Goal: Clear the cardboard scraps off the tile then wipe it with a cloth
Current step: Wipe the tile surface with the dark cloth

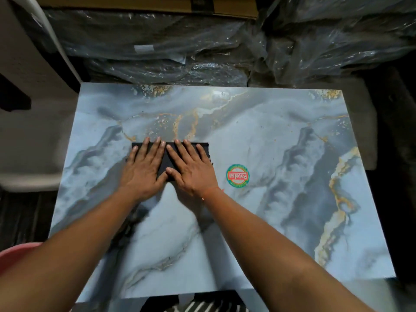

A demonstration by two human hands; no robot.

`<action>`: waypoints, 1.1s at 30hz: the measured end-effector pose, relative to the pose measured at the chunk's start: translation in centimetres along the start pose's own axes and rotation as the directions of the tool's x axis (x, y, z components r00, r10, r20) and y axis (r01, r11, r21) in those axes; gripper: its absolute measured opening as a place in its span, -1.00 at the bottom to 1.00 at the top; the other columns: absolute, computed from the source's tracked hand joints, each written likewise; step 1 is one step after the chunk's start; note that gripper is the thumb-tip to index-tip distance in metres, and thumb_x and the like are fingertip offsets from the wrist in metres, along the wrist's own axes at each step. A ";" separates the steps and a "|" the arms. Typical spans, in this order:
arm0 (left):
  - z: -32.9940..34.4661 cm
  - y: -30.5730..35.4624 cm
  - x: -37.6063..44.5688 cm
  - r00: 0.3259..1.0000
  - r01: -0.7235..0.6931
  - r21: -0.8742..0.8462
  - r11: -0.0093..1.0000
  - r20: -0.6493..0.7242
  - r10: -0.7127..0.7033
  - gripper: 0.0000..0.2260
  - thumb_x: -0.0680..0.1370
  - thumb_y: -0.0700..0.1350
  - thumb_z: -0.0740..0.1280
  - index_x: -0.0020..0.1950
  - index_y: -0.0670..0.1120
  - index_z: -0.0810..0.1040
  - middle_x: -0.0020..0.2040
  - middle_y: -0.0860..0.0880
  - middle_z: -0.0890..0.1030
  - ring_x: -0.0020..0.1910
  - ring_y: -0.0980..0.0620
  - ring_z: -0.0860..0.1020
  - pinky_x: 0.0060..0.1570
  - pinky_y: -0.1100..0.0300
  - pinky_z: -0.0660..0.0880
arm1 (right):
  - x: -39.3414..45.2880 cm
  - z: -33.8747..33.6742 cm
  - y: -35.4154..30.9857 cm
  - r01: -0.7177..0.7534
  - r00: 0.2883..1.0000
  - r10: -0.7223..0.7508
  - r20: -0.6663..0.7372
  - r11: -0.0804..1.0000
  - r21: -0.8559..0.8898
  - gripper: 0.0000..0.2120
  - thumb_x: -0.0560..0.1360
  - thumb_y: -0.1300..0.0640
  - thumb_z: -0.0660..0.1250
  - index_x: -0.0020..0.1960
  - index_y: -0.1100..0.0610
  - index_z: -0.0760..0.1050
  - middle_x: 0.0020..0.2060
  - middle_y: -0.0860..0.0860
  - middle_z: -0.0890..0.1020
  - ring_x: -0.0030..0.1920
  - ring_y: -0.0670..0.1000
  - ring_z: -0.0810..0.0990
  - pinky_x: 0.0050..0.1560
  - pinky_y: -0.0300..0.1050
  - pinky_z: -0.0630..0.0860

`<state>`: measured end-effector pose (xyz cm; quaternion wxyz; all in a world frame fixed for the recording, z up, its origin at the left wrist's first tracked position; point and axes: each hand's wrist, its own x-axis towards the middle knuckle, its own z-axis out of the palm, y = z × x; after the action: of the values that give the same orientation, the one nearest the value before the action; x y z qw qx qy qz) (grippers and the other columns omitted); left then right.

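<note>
A large glossy tile (pixel 258 136) with blue-grey marble pattern and gold veins lies flat in front of me. A folded dark cloth (pixel 169 157) rests on its left-centre. My left hand (pixel 144 171) and my right hand (pixel 191 170) both press flat on the cloth, side by side, fingers spread and pointing away from me. Most of the cloth is hidden under the hands. No cardboard scraps show on the tile.
A round green and red sticker (pixel 237 175) sits on the tile just right of my right hand. Plastic-wrapped dark bundles (pixel 180 52) and a cardboard box (pixel 234 6) lie beyond the tile. A pink tub rim (pixel 15 251) shows at the lower left.
</note>
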<state>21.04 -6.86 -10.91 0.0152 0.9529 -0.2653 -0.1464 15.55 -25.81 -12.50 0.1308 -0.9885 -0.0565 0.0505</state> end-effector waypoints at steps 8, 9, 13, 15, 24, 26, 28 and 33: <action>4.6 0.9 -17.0 1.000 -0.021 -0.036 0.999 -0.015 0.020 -0.26 0.63 0.30 0.00 0.71 -0.04 -0.07 0.71 -0.01 -0.11 0.69 -0.06 -0.18 0.62 -0.20 -0.02 | -14.6 2.5 -9.3 -0.010 0.997 0.010 0.071 1.000 0.005 -0.36 0.72 -0.27 -0.01 0.72 -0.09 -0.02 0.71 -0.04 0.02 0.70 0.02 -0.10 0.66 0.19 -0.02; 5.1 1.0 -18.8 1.000 -0.024 -0.044 0.999 -0.017 0.023 -0.26 0.63 0.29 0.02 0.71 -0.04 -0.06 0.72 -0.02 -0.10 0.69 -0.07 -0.16 0.61 -0.20 -0.01 | -16.2 2.7 -10.3 -0.015 0.997 0.014 0.076 1.000 0.010 -0.36 0.72 -0.27 -0.01 0.72 -0.09 -0.03 0.71 -0.04 0.01 0.70 0.02 -0.11 0.66 0.19 -0.02; 6.2 0.6 -24.8 0.998 -0.063 -0.049 0.997 -0.020 0.062 -0.26 0.62 0.28 0.07 0.70 -0.07 0.02 0.72 -0.05 -0.04 0.69 -0.11 -0.08 0.59 -0.22 0.06 | -21.2 3.4 -14.4 -0.039 0.994 0.038 0.099 0.999 0.007 -0.36 0.73 -0.26 0.00 0.72 -0.09 -0.08 0.71 -0.06 -0.04 0.70 0.01 -0.13 0.65 0.17 -0.02; 6.6 0.0 -27.0 0.997 -0.071 -0.049 0.996 -0.017 0.070 -0.27 0.63 0.28 0.07 0.70 -0.08 0.03 0.72 -0.06 -0.04 0.69 -0.12 -0.07 0.58 -0.23 0.09 | -22.8 3.6 -16.2 -0.047 0.992 0.047 0.116 0.999 0.000 -0.36 0.73 -0.26 -0.02 0.72 -0.10 -0.12 0.71 -0.07 -0.08 0.70 0.00 -0.15 0.64 0.16 -0.06; 6.7 -1.6 -30.3 0.998 -0.061 -0.090 0.994 0.022 0.064 -0.28 0.63 0.29 0.07 0.70 -0.06 0.07 0.71 -0.03 0.02 0.69 -0.10 0.00 0.57 -0.18 0.06 | -24.3 3.7 -19.8 -0.069 0.986 0.069 0.153 0.998 -0.005 -0.38 0.74 -0.27 -0.06 0.72 -0.12 -0.16 0.71 -0.08 -0.12 0.70 -0.02 -0.17 0.62 0.14 -0.09; 6.6 -1.8 -29.7 0.998 -0.050 -0.093 0.994 0.036 0.054 -0.28 0.63 0.29 0.07 0.70 -0.06 0.07 0.71 -0.03 0.03 0.69 -0.09 0.00 0.57 -0.18 0.07 | -23.7 3.7 -19.5 -0.069 0.986 0.068 0.149 0.998 0.000 -0.38 0.74 -0.27 -0.07 0.71 -0.14 -0.16 0.71 -0.09 -0.12 0.70 -0.03 -0.18 0.63 0.13 -0.10; 6.2 -2.0 -28.8 0.998 -0.040 -0.098 0.994 0.034 0.044 -0.27 0.63 0.29 0.08 0.70 -0.06 0.05 0.72 -0.03 0.01 0.69 -0.09 -0.01 0.57 -0.18 0.07 | -22.6 3.6 -19.0 -0.057 0.987 0.056 0.148 0.998 0.000 -0.38 0.73 -0.28 -0.07 0.71 -0.15 -0.16 0.71 -0.10 -0.11 0.69 -0.04 -0.18 0.63 0.13 -0.10; 5.5 -4.3 -22.8 0.999 -0.014 -0.074 0.997 0.041 0.017 -0.26 0.63 0.32 0.01 0.71 -0.03 -0.02 0.72 0.00 -0.03 0.69 -0.07 -0.09 0.59 -0.16 -0.02 | -16.1 3.4 -16.7 -0.019 0.992 0.018 0.122 1.000 0.010 -0.38 0.72 -0.28 -0.04 0.71 -0.15 -0.11 0.71 -0.09 -0.02 0.70 -0.03 -0.14 0.65 0.14 -0.06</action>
<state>3.01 8.72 -10.49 0.0463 0.9463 -0.2675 -0.1756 -2.42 -10.91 -9.99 0.1320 -0.9833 -0.0551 0.1123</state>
